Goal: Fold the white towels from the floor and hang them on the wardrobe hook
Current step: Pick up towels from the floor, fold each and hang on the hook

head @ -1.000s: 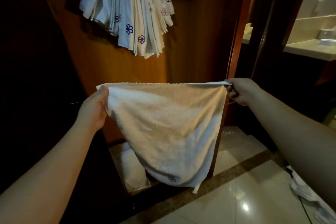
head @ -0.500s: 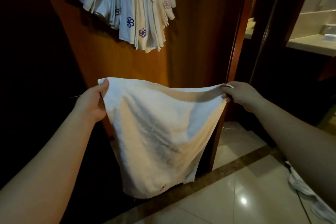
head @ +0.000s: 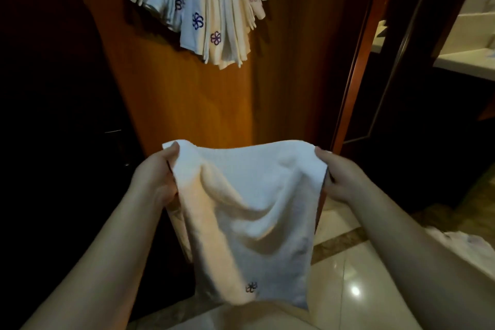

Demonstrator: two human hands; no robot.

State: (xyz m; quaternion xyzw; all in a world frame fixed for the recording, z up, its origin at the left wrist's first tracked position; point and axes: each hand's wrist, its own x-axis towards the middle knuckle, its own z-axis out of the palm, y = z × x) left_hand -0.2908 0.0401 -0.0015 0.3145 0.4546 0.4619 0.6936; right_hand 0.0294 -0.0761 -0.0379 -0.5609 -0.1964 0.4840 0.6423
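A white towel [head: 249, 209] with a small dark flower mark near its lower edge hangs between my hands in front of me. My left hand [head: 155, 177] pinches its top left corner. My right hand [head: 340, 177] grips the top right corner. The cloth sags and creases in the middle. Above, several folded white towels [head: 203, 2] with flower marks hang in a bunch on the orange wooden wardrobe panel [head: 187, 104]; the hook itself is hidden behind them.
More white cloth [head: 455, 244] lies on the glossy tiled floor [head: 348, 289] at the right, behind my right forearm. A dark doorway frame [head: 359, 61] stands right of the wardrobe, with a pale counter [head: 466, 61] beyond. The left side is dark.
My hands have come closer together and lower, so the towel, stretched wide before, now hangs narrower and slack. The flower mark now shows at its lower edge.
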